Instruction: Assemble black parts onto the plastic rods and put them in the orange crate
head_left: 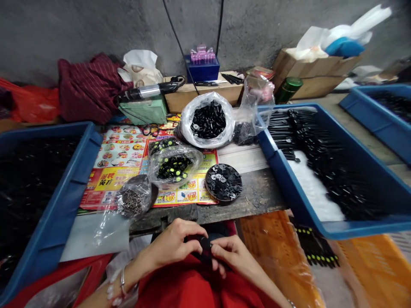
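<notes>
Six o'clock, before the desk [258, 199]: left hand [175, 244] is gripping a black plastic part [204, 251]; right hand [231, 252] is pinching its right side, both likely bracing it for close work. From there, a round dish [221, 200] of flat black pieces [224, 182] is sitting near one o'clock, screw-like metal pieces [131, 201] near ten, seemingly for short reaching.

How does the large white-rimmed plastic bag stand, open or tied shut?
Open: the plastic bag's mouth is spread wide, its rim turned outward, with black pieces exposed inside.
</notes>
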The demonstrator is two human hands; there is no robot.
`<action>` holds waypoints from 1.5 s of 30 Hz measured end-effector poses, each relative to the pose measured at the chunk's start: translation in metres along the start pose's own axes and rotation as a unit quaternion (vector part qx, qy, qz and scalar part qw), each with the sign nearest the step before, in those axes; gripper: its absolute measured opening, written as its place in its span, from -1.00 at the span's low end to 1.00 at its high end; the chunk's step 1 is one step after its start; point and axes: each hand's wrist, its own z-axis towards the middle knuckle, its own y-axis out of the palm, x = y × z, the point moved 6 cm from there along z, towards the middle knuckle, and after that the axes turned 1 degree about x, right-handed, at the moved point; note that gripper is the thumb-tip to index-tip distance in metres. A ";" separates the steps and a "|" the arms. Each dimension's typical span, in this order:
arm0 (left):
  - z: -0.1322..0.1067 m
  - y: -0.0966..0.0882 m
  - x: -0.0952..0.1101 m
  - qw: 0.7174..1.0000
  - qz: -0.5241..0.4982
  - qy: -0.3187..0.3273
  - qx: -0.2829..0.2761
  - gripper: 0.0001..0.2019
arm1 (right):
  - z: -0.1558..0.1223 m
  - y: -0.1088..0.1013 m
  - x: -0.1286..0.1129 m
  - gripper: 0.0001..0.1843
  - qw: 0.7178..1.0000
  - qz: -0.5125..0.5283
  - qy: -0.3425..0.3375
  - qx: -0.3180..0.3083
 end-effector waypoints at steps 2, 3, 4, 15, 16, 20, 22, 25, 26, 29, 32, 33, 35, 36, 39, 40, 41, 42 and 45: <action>-0.001 0.004 -0.004 1.000 -0.009 -0.002 0.001 -0.83 | 0.000 0.001 0.001 -0.38 1.000 -0.011 -0.001 0.001; -0.001 0.006 -0.005 1.000 -0.011 0.001 -0.002 -0.84 | 0.001 0.002 0.002 -0.38 1.000 -0.018 -0.001 0.004; -0.002 0.009 -0.007 1.000 -0.009 0.004 -0.008 -0.85 | 0.001 0.003 0.004 -0.38 1.000 -0.027 -0.002 0.008; -0.006 0.007 0.004 0.999 0.023 0.027 -0.007 -0.79 | 0.001 0.004 0.009 -0.36 0.999 -0.037 -0.004 0.019; -0.009 0.001 0.005 1.000 0.019 0.024 0.007 -0.75 | 0.001 0.003 0.010 -0.36 0.999 -0.042 -0.008 0.027; -0.041 -0.053 -0.007 0.987 0.025 -0.030 0.159 -0.79 | 0.001 -0.001 0.015 -0.39 0.996 -0.070 -0.015 0.056; -0.069 -0.090 -0.023 0.954 0.089 -0.087 0.273 -0.85 | 0.002 -0.001 0.017 -0.39 0.995 -0.076 -0.011 0.059; -0.103 -0.127 -0.052 0.892 0.219 -0.162 0.362 -0.82 | 0.004 0.003 0.017 -0.39 0.995 -0.080 -0.009 0.053; -0.108 -0.131 -0.061 0.882 0.249 -0.169 0.363 -0.77 | 0.005 0.005 0.016 -0.39 0.995 -0.082 -0.009 0.050; -0.108 -0.131 -0.081 0.872 0.289 -0.163 0.358 -0.67 | 0.006 0.010 0.016 -0.39 0.995 -0.083 -0.011 0.049; -0.102 -0.126 -0.085 0.871 0.288 -0.145 0.370 -0.71 | 0.007 0.013 0.015 -0.39 0.995 -0.086 -0.014 0.046; -0.101 -0.126 -0.083 0.870 0.285 -0.139 0.377 -0.73 | 0.006 0.013 0.016 -0.38 0.995 -0.086 -0.014 0.045; -0.099 -0.128 -0.080 0.871 0.277 -0.126 0.386 -0.76 | 0.006 0.013 0.016 -0.38 0.995 -0.084 -0.013 0.044; -0.099 -0.129 -0.079 0.871 0.273 -0.120 0.389 -0.77 | 0.005 0.014 0.016 -0.37 0.995 -0.084 -0.012 0.042; -0.101 -0.132 -0.079 0.871 0.268 -0.111 0.397 -0.77 | 0.004 0.013 0.017 -0.35 0.995 -0.087 -0.016 0.041; -0.102 -0.133 -0.079 0.869 0.267 -0.112 0.400 -0.77 | 0.003 0.013 0.018 -0.36 0.995 -0.089 -0.019 0.038; -0.103 -0.133 -0.079 0.867 0.265 -0.115 0.406 -0.77 | 0.002 0.013 0.019 -0.37 0.995 -0.089 -0.023 0.035; -0.104 -0.133 -0.079 0.864 0.263 -0.118 0.412 -0.77 | 0.001 0.013 0.019 -0.39 0.995 -0.089 -0.027 0.034; -0.107 -0.135 -0.076 0.850 0.261 -0.120 0.441 -0.78 | -0.002 0.012 0.022 -0.40 0.995 -0.081 -0.040 0.047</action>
